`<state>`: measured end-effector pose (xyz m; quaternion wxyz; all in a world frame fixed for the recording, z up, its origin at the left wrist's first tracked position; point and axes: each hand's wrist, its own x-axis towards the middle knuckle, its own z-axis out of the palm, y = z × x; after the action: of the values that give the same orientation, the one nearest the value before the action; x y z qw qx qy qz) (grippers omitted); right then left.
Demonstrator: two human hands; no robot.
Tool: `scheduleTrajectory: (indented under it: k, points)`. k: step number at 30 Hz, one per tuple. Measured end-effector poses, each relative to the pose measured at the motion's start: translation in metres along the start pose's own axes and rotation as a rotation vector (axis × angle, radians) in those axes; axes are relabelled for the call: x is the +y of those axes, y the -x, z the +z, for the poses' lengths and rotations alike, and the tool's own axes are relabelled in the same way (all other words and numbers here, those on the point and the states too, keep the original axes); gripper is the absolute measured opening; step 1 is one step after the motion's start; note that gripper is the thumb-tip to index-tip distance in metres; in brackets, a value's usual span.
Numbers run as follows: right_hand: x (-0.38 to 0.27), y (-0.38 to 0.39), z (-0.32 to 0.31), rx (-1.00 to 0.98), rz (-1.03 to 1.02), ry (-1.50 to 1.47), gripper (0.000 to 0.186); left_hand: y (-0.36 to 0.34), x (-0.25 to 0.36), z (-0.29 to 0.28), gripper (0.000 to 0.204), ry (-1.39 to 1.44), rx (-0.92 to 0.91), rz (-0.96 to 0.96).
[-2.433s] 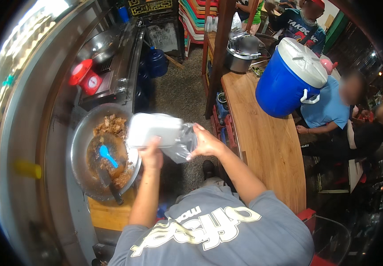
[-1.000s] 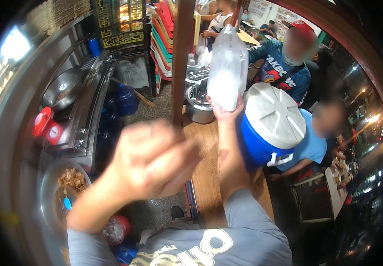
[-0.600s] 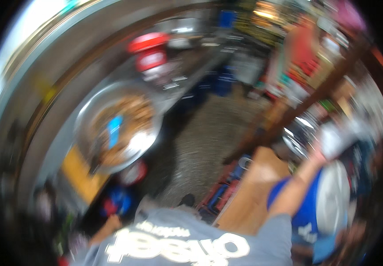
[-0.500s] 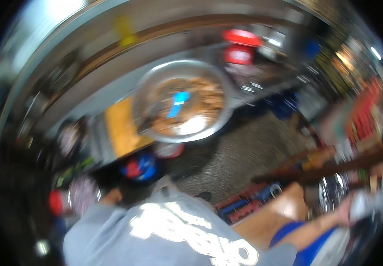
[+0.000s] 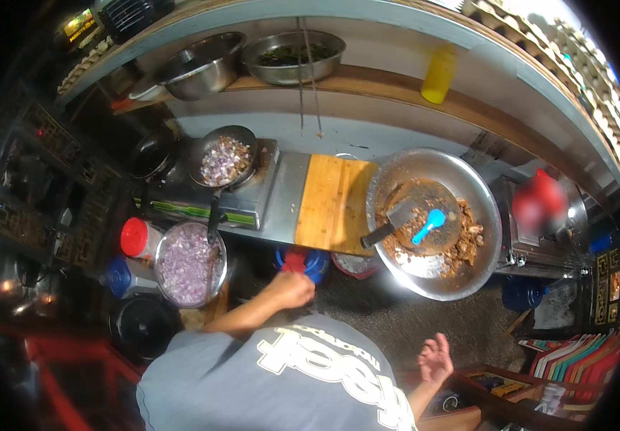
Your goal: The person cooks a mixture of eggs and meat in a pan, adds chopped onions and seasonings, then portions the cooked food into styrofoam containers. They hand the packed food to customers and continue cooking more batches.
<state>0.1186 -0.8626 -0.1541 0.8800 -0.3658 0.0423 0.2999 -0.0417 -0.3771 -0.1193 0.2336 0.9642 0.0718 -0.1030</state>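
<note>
My left hand (image 5: pixel 290 289) reaches below the counter edge, its fingers closed on a red plastic piece (image 5: pixel 295 259) at a blue tub (image 5: pixel 316 266); the exact kind of the red piece is hard to make out. At the lower right my right hand (image 5: pixel 436 359) is raised with its fingers apart, holding nothing. Left of my left forearm is a metal bowl of chopped purple onion (image 5: pixel 184 263). Beyond, a frying pan (image 5: pixel 242 136) with onion and brown bits sits on the stove (image 5: pixel 265 188). A large metal basin (image 5: pixel 484 194) contains brown chopped food, a cleaver (image 5: pixel 400 212) and a blue spoon (image 5: pixel 428 225).
Between stove and basin lies a wooden board (image 5: pixel 331 205). Two metal bowls and a yellow bottle (image 5: pixel 438 74) stand on the wooden shelf (image 5: pixel 367 80) above. Tongs (image 5: pixel 310 79) hang in front of it. A red-lidded jar (image 5: pixel 137 238) stands left of the onion bowl.
My view has turned left, bringing the stove and pan into sight. My left hand has moved onto the red piece. My right hand has come away from the cluttered right side.
</note>
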Motion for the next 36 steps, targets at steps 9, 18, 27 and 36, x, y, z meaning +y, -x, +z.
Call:
scheduleTrajectory:
  k: [9,18,27,36]
  points:
    - [0.04,-0.097,0.163,-0.433,0.479,0.303,0.062,0.048,-0.192,-0.126,0.025,1.154,0.487,-0.801]
    - [0.042,-0.16,0.23,-0.667,0.481,0.201,0.067,-0.026,-0.203,-0.095,0.023,1.482,0.776,-0.841]
    - [0.071,-0.206,0.248,-1.012,0.851,0.553,0.06,0.013,-0.19,-0.061,0.046,1.459,0.946,-0.745]
    - [0.191,-0.186,0.449,-1.585,0.384,1.271,0.037,0.148,-0.138,0.013,0.028,0.661,1.024,-0.941]
